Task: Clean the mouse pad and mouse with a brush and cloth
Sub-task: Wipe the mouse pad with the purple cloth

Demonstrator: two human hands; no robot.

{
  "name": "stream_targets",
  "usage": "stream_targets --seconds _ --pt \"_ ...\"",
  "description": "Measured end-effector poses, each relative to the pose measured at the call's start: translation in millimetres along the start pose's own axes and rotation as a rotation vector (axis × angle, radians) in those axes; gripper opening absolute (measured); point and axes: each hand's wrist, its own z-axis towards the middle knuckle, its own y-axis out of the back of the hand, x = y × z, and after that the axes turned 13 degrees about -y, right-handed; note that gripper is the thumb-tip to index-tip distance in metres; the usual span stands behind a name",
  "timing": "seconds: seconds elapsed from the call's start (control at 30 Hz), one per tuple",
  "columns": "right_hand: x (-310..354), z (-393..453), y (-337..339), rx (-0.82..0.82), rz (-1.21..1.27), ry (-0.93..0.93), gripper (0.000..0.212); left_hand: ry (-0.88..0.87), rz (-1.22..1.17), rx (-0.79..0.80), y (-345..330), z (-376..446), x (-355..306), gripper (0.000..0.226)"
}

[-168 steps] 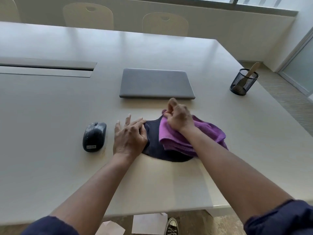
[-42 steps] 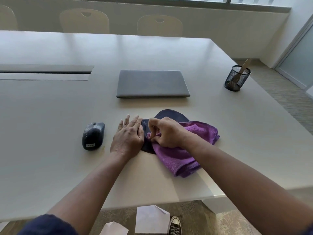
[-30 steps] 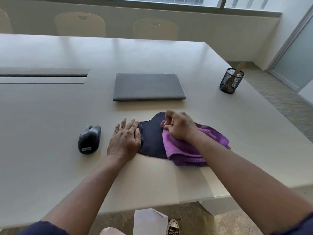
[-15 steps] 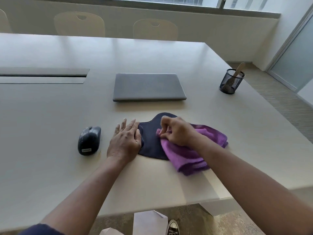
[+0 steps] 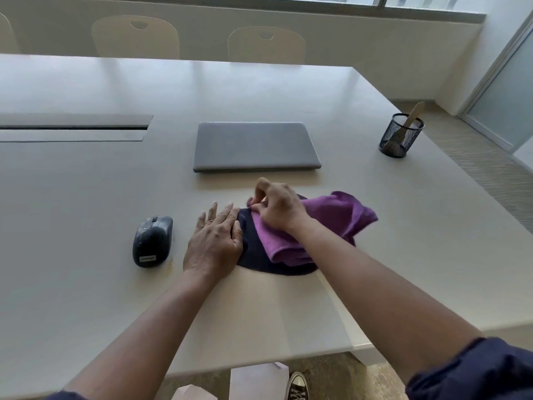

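Mouse (image 5: pixel 153 241): dark, lying on the white table (image 5: pixel 86 197), just left of the left hand.
Left hand (image 5: pixel 215 242): flat, fingers straight and together, pressing the left edge of the mouse pad (image 5: pixel 255 255).
Mouse pad: dark, near the table's front edge, mostly covered by the cloth (image 5: pixel 331 223).
Right hand (image 5: pixel 278 207): fingers curled, gripping the purple cloth against the pad.
Laptop (image 5: pixel 255 146): closed, behind the pad.
Mesh cup (image 5: pixel 401 135): far right, holding a wooden handle (image 5: pixel 414 114).

Closed grey laptop (image 5: pixel 256 146) on white table (image 5: pixel 86 197), two chairs (image 5: pixel 135 37) behind
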Motion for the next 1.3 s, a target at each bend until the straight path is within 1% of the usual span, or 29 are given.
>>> stream_targets --seconds 0.07,0.17,0.23,0.27,0.33,0.43,0.5,0.6,0.7,0.87,0.97,1.1,1.17,1.23,1.27,1.3 --pt "4 -4 -1 0.059 0.041 0.071 0.018 -0.006 0.002 0.005 0 0 0 0.052" --pt "1 -10 4 0.166 0.104 0.127 0.025 -0.011 0.009 0.008 1 0 0 0.051" --pt "-4 -9 10 0.234 0.091 0.14 0.029 -0.004 0.005 0.006 1 0 -1 0.051" --pt "-7 -7 12 0.243 0.055 0.123 0.029 -0.002 0.003 0.006 1 0 -1 0.051" --pt "-15 3 21 0.178 -0.029 0.045 0.027 -0.001 0.007 0.009 2 0 -2 0.051" --pt "-38 13 37 -0.001 -0.124 -0.068 0.029 0.013 0.004 0.011 2 0 -3 0.051" --pt "-49 13 43 -0.006 -0.103 -0.11 0.032 0.017 0.002 0.004 2 0 -3 0.051" --pt "-56 10 50 0.082 -0.037 -0.124 0.036 0.017 0.002 0.005 1 1 -3 0.051" --pt "-60 2 58 0.161 0.029 -0.129 0.035 0.013 -0.007 0.003 2 0 -3 0.051" --pt "-52 -22 69 0.278 0.039 -0.123 0.033 0.012 -0.015 0.006 2 0 -2 0.051" --pt "-41 -40 70 0.368 -0.021 -0.11 0.034 0.007 -0.021 0.009 3 0 -4 0.051" --pt "-27 -58 68 0.53 -0.15 -0.094 0.037 0.001 -0.026 0.028 6 0 -4 0.052" --pt "-25 -58 67 0.572 -0.204 -0.087 0.037 0.007 -0.035 0.033 5 1 -5 0.052" --pt "-27 -58 66 0.563 -0.204 -0.095 0.037 0.013 -0.043 0.03 5 3 -5 0.052" --pt "-27 -64 63 0.514 -0.176 -0.117 0.038 -0.003 -0.049 0.039 6 0 -4 0.052" --pt "-26 -69 61 0.431 -0.145 -0.129 0.038 -0.019 -0.051 0.047 6 -3 -4 0.052"
